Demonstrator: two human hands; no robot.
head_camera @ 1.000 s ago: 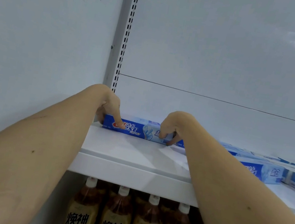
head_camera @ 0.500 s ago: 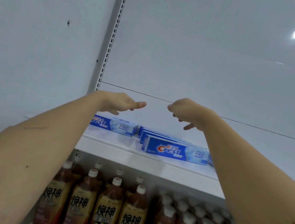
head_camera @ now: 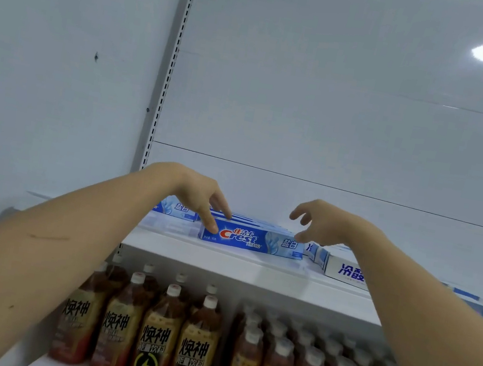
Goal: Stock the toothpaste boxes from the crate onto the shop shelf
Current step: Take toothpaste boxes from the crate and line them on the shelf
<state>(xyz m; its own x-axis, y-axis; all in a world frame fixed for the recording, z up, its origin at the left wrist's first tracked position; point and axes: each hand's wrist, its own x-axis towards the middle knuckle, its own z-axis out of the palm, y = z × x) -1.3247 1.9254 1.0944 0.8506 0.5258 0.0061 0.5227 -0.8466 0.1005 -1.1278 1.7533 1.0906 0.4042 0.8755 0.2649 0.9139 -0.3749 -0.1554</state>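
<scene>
Blue and white toothpaste box lies lengthwise at the front of a short row on the white shelf, more blue boxes lined up behind it and another blue box off to its left near the back. Half a second ago both hands hung in the air above the row with nothing in them; now they have dropped to the front box. Left hand has straight fingers, tips touching the box's left end and top edge, not wrapped round it. Right hand is spread loosely at the box's right end, fingertips near or just at the corner, holding nothing; contact there is hard to tell. Looks like squaring up the front box, not bringing a new one. White boxes sit just right of the row. Brown drink bottles fill the shelf below. Crate not in view, so how many boxes are left can't be judged.
</scene>
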